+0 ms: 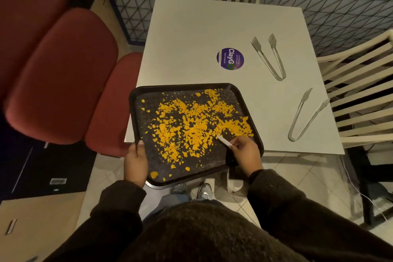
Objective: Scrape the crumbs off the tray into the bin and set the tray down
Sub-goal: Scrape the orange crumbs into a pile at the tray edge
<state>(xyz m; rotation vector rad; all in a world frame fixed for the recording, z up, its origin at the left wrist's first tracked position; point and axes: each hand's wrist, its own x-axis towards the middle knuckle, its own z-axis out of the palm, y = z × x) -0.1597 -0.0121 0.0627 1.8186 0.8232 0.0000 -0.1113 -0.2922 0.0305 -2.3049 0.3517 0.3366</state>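
Crumbs lie on tray; tongs on table behind.

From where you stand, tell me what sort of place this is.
Probably a canteen or food-court dining area. The clues: a black serving tray of orange crumbs, a "ClayGo" clean-as-you-go sticker on the white table, and slatted dining chairs around it.

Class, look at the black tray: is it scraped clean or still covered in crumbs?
Still covered. Orange crumbs lie scattered across most of the tray, held by the left hand; the right hand holds a white scraper.
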